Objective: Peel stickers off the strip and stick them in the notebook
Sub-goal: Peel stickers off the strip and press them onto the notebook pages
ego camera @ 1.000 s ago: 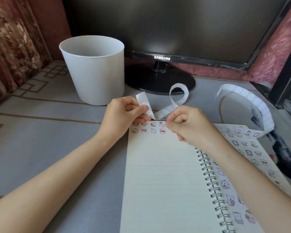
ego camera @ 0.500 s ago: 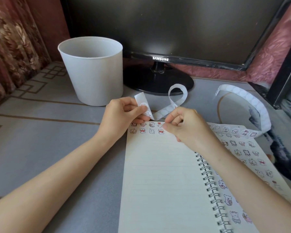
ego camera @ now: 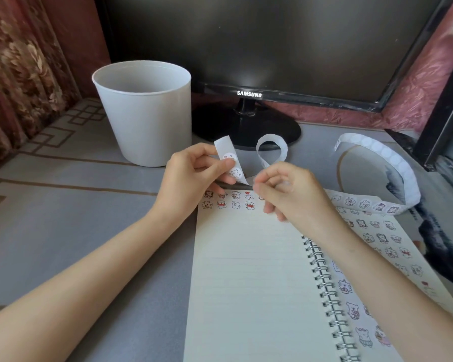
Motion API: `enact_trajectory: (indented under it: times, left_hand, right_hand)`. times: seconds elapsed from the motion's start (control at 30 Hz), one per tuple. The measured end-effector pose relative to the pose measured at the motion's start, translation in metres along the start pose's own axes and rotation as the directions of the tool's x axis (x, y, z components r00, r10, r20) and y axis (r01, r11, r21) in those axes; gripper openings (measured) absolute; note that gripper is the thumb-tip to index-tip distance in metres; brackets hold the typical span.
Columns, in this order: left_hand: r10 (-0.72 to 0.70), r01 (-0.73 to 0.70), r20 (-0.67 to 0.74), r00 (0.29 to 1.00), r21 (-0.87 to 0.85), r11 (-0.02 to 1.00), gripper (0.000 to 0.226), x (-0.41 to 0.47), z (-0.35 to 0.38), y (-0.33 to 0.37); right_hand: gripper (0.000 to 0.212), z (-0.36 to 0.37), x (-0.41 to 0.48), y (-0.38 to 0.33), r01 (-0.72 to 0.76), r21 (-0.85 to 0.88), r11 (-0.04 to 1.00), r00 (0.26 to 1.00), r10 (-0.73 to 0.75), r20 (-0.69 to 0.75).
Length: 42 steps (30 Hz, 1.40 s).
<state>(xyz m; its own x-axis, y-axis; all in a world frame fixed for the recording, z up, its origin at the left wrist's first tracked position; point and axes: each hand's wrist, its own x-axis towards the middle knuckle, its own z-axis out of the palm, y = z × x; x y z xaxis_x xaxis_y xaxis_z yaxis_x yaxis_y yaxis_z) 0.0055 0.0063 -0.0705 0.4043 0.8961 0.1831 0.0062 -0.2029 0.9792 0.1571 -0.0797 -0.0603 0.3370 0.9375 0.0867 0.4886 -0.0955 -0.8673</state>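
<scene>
On the surface the notebook lies open: right page well covered, left page mostly bare, so much remains. The strip loops above it. The left hand pinches its end and the right hand pinches its lower edge. Two short rows of stickers sit atop the left page.

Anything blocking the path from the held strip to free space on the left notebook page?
Nothing visible. The left hand grips the strip just past the top edge of the notebook; the right hand pinches at its lower fold. Below the two sticker rows the left page is bare. The right hand hides the rows' right ends.
</scene>
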Motion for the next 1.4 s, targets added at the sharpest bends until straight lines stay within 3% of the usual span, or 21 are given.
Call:
enact_trajectory:
  times: [0.17,0.4,0.7,0.93,1.13,1.4]
  left_hand:
    - [-0.027,0.029,0.055,0.998,-0.034,0.999,0.017,-0.003,0.004,0.002]
    - [-0.028,0.037,0.143,0.989,-0.061,0.997,0.01,-0.007,0.008,0.003]
    - [0.01,0.02,0.226,0.974,-0.131,0.991,0.009,-0.008,0.008,0.006]
    - [0.031,-0.014,0.257,0.966,-0.065,0.998,0.015,-0.009,0.007,0.005]
    - [-0.01,0.018,0.242,0.97,-0.031,0.999,0.029,-0.01,0.008,0.006]
    - [-0.064,0.072,0.219,0.974,-0.027,0.997,0.03,-0.011,0.009,0.007]
  right_hand:
    - [0.007,-0.001,-0.001,-0.008,0.248,0.037,0.968,0.958,-0.24,-0.155]
    - [0.011,0.003,0.001,-0.006,0.325,-0.006,0.946,0.935,-0.322,-0.148]
    - [0.008,0.003,0.003,-0.005,0.343,-0.071,0.937,0.92,-0.35,-0.177]
    - [0.004,-0.001,0.003,-0.005,0.332,-0.095,0.938,0.929,-0.343,-0.14]
    - [0.007,-0.002,0.006,-0.001,0.345,-0.165,0.924,0.921,-0.367,-0.131]
    - [0.006,0.0,0.005,0.0,0.398,-0.329,0.857,0.876,-0.461,-0.141]
